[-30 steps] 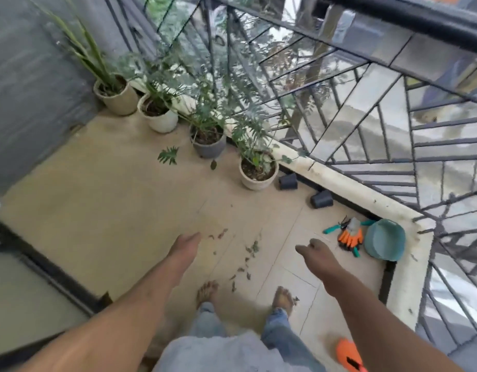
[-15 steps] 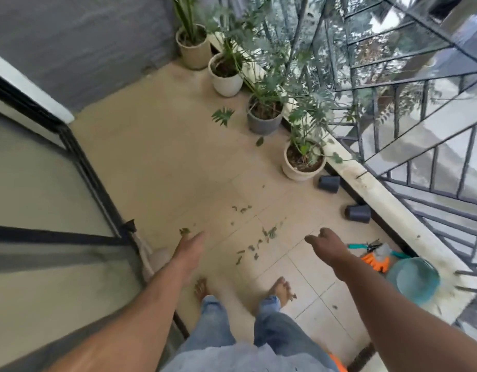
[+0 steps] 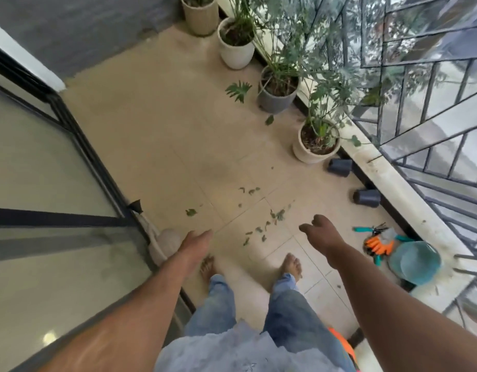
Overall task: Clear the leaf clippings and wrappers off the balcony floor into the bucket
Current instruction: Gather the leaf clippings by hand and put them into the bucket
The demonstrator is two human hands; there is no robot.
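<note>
Head view: since a second ago the camera has swung toward the glass door (image 3: 57, 170). Both hands stay raised and empty, left hand (image 3: 195, 242) straight-fingered, right hand (image 3: 322, 232) loosely curled. Leaf clippings (image 3: 261, 226) lie untouched ahead of the feet, well apart from the bucket (image 3: 414, 261) on the right. Judged: collection not begun.

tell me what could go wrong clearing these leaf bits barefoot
The shears lie beside the bucket, near the bare right foot: a careless step could cut. The leaf clippings are small and scattered, so some may be missed. Two tipped dark pots could roll underfoot.
</note>
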